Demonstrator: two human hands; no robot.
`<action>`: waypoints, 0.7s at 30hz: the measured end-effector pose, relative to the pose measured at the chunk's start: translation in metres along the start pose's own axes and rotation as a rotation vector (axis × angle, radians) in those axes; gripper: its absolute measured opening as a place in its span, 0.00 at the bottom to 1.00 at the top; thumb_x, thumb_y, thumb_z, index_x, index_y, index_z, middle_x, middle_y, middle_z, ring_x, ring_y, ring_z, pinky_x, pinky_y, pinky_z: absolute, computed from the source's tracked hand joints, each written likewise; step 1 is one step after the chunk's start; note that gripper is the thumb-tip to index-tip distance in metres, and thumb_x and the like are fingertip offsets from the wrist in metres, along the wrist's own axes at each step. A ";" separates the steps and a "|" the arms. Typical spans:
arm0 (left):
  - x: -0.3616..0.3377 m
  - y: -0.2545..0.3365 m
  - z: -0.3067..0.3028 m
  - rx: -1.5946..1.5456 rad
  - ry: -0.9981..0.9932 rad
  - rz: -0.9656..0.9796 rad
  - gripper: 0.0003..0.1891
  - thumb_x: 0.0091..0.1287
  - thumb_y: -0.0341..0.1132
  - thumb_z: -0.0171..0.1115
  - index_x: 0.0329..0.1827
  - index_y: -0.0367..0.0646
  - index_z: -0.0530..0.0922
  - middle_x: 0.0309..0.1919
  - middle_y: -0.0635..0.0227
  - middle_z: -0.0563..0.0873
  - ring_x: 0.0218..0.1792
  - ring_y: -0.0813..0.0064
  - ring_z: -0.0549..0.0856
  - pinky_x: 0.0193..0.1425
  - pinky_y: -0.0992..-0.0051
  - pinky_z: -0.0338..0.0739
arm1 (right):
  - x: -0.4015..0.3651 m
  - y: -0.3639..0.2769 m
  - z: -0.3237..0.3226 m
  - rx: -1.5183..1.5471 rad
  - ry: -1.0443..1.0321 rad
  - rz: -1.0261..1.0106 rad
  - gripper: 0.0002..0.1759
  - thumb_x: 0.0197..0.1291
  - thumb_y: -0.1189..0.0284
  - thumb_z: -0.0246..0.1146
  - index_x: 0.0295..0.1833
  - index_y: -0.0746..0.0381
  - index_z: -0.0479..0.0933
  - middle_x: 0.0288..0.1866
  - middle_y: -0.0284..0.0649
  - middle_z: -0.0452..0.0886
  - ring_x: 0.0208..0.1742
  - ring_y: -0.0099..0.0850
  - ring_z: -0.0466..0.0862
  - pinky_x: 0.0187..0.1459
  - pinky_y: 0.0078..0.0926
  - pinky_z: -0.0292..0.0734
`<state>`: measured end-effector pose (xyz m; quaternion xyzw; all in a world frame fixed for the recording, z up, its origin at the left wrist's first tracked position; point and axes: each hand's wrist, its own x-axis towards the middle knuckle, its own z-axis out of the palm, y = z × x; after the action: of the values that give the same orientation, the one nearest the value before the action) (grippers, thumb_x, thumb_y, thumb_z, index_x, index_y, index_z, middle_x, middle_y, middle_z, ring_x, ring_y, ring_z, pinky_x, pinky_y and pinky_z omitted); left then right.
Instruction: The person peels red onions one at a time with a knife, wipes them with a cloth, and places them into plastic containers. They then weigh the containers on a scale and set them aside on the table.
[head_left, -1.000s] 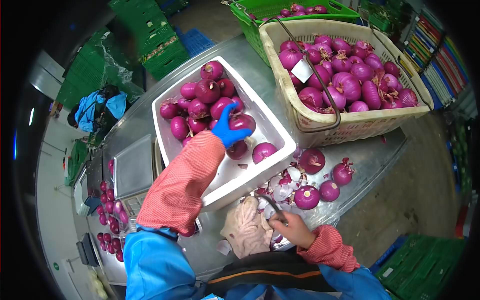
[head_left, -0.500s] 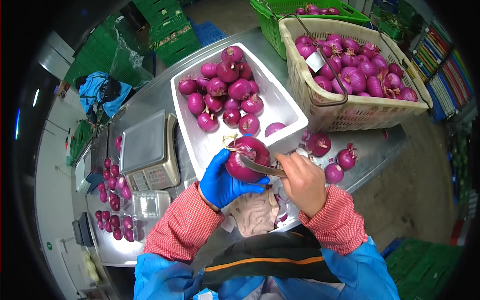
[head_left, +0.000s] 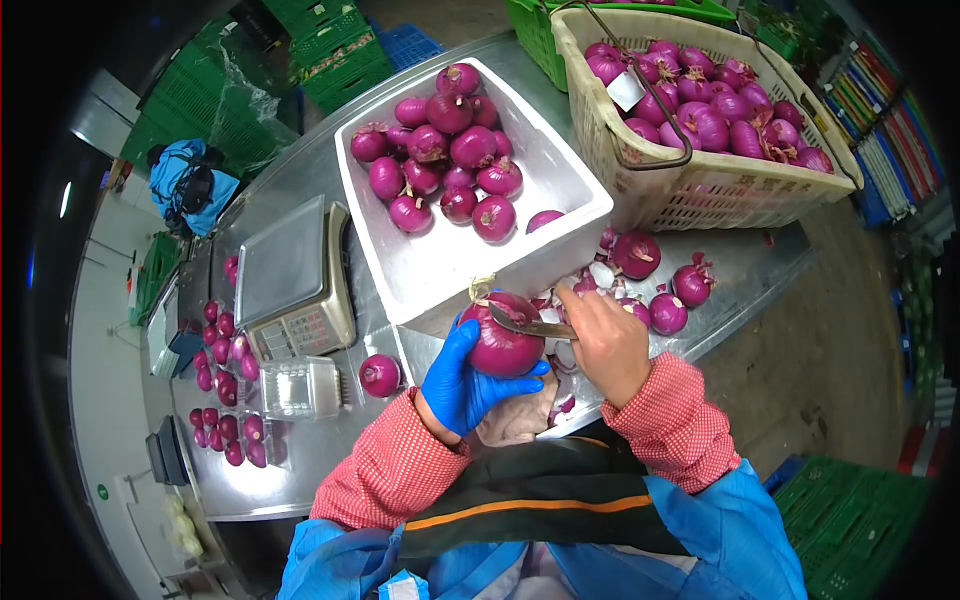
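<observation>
My left hand (head_left: 462, 385), in a blue glove, cups a large red onion (head_left: 503, 350) from below and the left. The dry stem of that onion points up and away from me. My bare right hand (head_left: 604, 338) grips a knife (head_left: 535, 327) whose curved blade lies against the onion's upper side. Under and beside my right hand are onion skins (head_left: 562, 388) and a few whole onions on the metal table (head_left: 735, 290). Just beyond my hands stands a white foam box (head_left: 440, 275) with several red onions (head_left: 455, 150) in it.
A cream crate (head_left: 720, 195) full of onions stands back right, with a green crate (head_left: 535, 40) behind it. To the left are a scale (head_left: 300, 290), a clear plastic tub (head_left: 300, 388) and packed onions (head_left: 228, 430). A person in blue (head_left: 190, 185) is bent over farther back.
The held onion and both hands have shifted slightly right and nearer to me. A single onion left of my gloved hand has come into view. The knife remains against the onion.
</observation>
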<state>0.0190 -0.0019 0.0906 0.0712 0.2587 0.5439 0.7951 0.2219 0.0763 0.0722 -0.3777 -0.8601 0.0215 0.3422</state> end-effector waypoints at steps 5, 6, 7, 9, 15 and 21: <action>-0.002 -0.004 0.003 0.065 0.051 0.040 0.32 0.72 0.47 0.59 0.75 0.51 0.57 0.67 0.50 0.72 0.58 0.41 0.81 0.54 0.46 0.85 | -0.006 0.001 0.008 0.001 0.040 0.025 0.24 0.48 0.78 0.63 0.55 0.65 0.79 0.33 0.37 0.76 0.33 0.33 0.80 0.31 0.29 0.77; -0.003 -0.004 0.001 0.057 0.074 0.043 0.32 0.72 0.46 0.59 0.75 0.51 0.57 0.67 0.50 0.72 0.58 0.42 0.82 0.54 0.46 0.85 | -0.005 0.000 0.007 -0.009 0.028 0.030 0.24 0.48 0.79 0.63 0.55 0.65 0.79 0.33 0.38 0.75 0.33 0.33 0.80 0.31 0.29 0.77; -0.004 -0.004 0.000 0.048 0.097 0.048 0.32 0.72 0.46 0.60 0.75 0.51 0.58 0.67 0.51 0.72 0.57 0.43 0.82 0.53 0.46 0.86 | -0.004 -0.001 0.006 -0.019 0.015 0.033 0.24 0.48 0.79 0.63 0.55 0.65 0.79 0.33 0.38 0.75 0.33 0.33 0.79 0.32 0.29 0.77; -0.006 -0.002 -0.001 0.055 0.119 0.062 0.33 0.71 0.46 0.61 0.75 0.52 0.58 0.66 0.51 0.72 0.57 0.45 0.83 0.52 0.47 0.87 | -0.011 0.002 0.007 -0.017 0.010 0.042 0.24 0.48 0.79 0.63 0.55 0.65 0.79 0.33 0.37 0.75 0.32 0.33 0.79 0.32 0.29 0.77; -0.007 0.000 0.003 0.210 0.123 0.137 0.34 0.69 0.45 0.63 0.75 0.53 0.57 0.64 0.52 0.73 0.55 0.46 0.84 0.47 0.51 0.89 | -0.011 -0.003 0.018 0.022 0.051 0.050 0.24 0.49 0.79 0.62 0.56 0.64 0.79 0.32 0.37 0.75 0.33 0.33 0.79 0.32 0.29 0.78; -0.009 -0.002 -0.001 0.180 0.180 0.184 0.36 0.68 0.43 0.64 0.76 0.55 0.56 0.65 0.51 0.72 0.53 0.42 0.84 0.45 0.52 0.90 | -0.011 -0.004 0.017 0.057 0.007 0.142 0.22 0.53 0.77 0.63 0.56 0.63 0.78 0.34 0.39 0.79 0.34 0.35 0.82 0.34 0.32 0.79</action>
<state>0.0172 -0.0108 0.0919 0.1167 0.3692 0.5932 0.7058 0.2140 0.0700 0.0543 -0.4280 -0.8290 0.0688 0.3534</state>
